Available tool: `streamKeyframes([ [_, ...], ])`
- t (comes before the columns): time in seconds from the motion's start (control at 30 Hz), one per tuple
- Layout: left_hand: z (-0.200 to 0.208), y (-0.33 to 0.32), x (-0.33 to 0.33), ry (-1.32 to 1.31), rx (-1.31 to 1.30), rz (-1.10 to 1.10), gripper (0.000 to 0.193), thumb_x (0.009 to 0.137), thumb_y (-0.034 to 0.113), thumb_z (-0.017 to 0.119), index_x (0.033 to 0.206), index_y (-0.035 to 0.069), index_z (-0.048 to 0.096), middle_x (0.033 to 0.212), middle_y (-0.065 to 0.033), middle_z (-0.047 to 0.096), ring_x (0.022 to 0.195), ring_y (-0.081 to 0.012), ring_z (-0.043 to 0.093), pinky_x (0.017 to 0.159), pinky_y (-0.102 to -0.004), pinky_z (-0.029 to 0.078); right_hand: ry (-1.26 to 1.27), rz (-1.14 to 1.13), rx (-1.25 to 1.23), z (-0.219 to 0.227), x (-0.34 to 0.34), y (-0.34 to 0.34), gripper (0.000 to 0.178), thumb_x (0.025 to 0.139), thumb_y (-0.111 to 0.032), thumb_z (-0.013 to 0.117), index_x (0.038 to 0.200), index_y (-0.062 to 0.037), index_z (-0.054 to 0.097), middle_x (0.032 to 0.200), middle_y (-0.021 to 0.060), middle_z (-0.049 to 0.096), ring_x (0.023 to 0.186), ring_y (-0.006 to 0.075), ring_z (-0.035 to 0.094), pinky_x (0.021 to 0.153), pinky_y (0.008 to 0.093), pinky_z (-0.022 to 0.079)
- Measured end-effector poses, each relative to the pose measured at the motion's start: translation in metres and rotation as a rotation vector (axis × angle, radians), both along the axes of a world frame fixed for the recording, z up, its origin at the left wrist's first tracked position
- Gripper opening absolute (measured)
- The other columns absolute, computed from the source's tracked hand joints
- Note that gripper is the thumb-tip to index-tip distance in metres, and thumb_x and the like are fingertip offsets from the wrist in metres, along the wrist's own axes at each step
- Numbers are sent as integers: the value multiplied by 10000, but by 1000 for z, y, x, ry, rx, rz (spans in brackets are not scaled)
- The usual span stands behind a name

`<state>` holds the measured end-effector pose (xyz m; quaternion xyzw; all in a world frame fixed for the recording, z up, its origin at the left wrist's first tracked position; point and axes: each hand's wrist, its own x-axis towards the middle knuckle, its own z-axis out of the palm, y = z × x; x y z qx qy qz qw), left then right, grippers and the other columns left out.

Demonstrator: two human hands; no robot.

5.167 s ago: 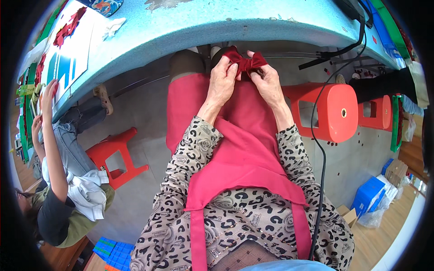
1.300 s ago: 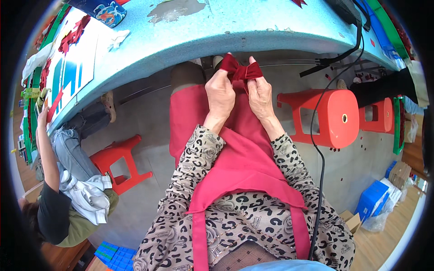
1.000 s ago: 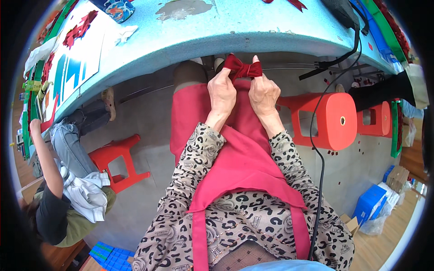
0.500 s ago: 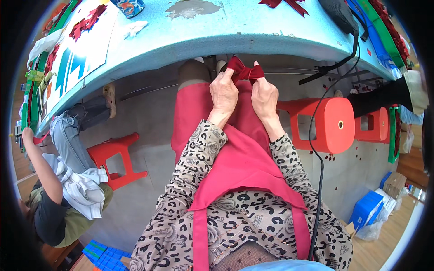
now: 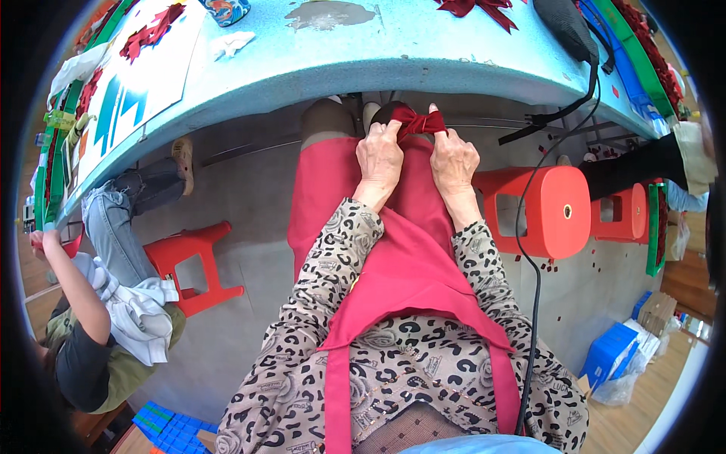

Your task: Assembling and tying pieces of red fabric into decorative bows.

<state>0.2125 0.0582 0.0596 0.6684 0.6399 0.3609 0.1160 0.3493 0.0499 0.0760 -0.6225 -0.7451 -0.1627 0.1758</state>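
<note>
A dark red ribbon bow (image 5: 420, 122) is held above my lap, just short of the table's near edge. My left hand (image 5: 380, 157) pinches the bow's left loop between thumb and fingers. On the other side, my right hand (image 5: 454, 161) grips the right loop with its thumb raised along it. The knot in the middle shows between the two hands. Below them lies my red apron (image 5: 412, 265). Further off on the table, another dark red ribbon bow (image 5: 484, 9) rests near the far edge.
The pale blue table (image 5: 302, 76) bends across the top. On it are red ribbons (image 5: 151, 34), a patterned cup (image 5: 225, 10) and a black bag (image 5: 563, 30). Red stools (image 5: 556, 212) stand at right. A black cable (image 5: 538, 303) hangs beside my right arm. A co-worker (image 5: 83, 325) sits at left.
Both my hands have shifted slightly right with the bow, and its loops look more turned. At left, the co-worker's hand has moved, with a red ribbon in it.
</note>
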Motion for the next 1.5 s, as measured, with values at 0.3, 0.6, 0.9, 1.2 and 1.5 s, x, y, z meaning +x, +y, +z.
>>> streamKeyframes([
  [0.3,-32,13,-8,-346,157,76,191,818,-30,476,929,-7,631,829,-177,635,685,-307,638,608,-374,499,328,63,-103,-13,-22,6,508,807,-51,509,1309,-115,459,697,113,597,573,334,587,528,421,464],
  [0.6,3,30,8,-659,149,-14,127,825,-9,496,869,-26,615,667,-131,584,602,-247,560,587,-344,439,559,243,-39,-9,-5,24,520,835,15,482,1344,-53,399,851,175,611,731,345,600,600,426,467],
  [0.9,5,46,39,-945,-53,-197,104,884,26,488,911,4,585,614,5,495,560,-56,425,515,-246,367,768,322,117,-14,12,45,468,870,17,452,1332,-54,425,844,162,602,678,280,601,608,383,474],
  [1.2,-10,48,63,-1240,-244,-229,151,899,28,467,994,21,584,636,30,493,547,-30,426,488,-207,344,1133,162,-130,-22,19,48,465,894,33,392,1337,-99,448,621,83,548,507,131,502,522,283,437],
  [1.5,-10,55,48,-1551,-569,-290,320,916,50,422,1216,30,528,642,31,499,493,-36,407,449,-192,324,1349,302,-327,-26,25,45,487,912,6,399,1374,-146,417,592,9,516,524,64,465,507,254,415],
])
